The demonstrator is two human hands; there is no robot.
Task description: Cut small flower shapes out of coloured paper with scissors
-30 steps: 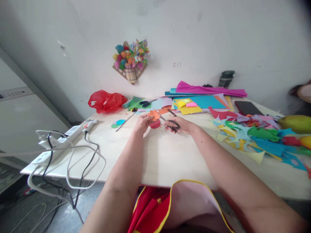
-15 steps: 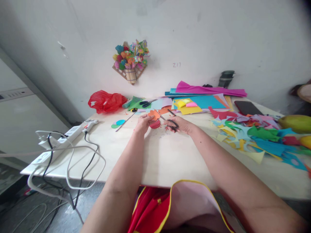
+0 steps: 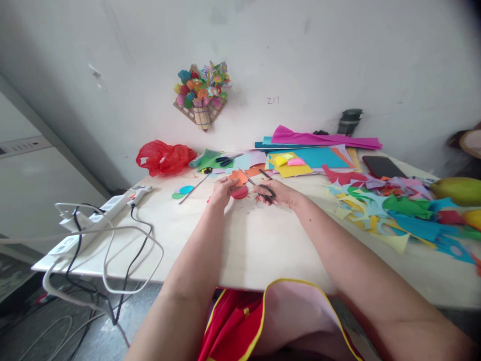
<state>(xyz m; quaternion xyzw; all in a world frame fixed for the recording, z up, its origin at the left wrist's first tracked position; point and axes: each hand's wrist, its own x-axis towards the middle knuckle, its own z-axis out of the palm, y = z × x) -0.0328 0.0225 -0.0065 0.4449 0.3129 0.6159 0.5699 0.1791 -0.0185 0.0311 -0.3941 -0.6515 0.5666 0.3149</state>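
Pinched in my left hand [image 3: 223, 189] is an orange paper piece [image 3: 239, 177] with a scalloped edge. My right hand [image 3: 280, 194] grips black-handled scissors [image 3: 267, 190]; their blades are apart and one reaches the right edge of the orange paper. Just below the orange paper lies a round red piece [image 3: 239, 193] on the table, with small red scraps near my right fingers. Blue and green paper circles [image 3: 186, 189] rest left of my left hand, beside a thin dark stick [image 3: 193, 189].
Coloured sheets [image 3: 319, 159] and a second pair of scissors [image 3: 225, 161] lie at the back. A red plastic bag [image 3: 165, 158] is back left. Paper scraps [image 3: 376, 205] and a phone [image 3: 383, 167] are at right. A power strip [image 3: 90, 224] with cables lines the left edge.
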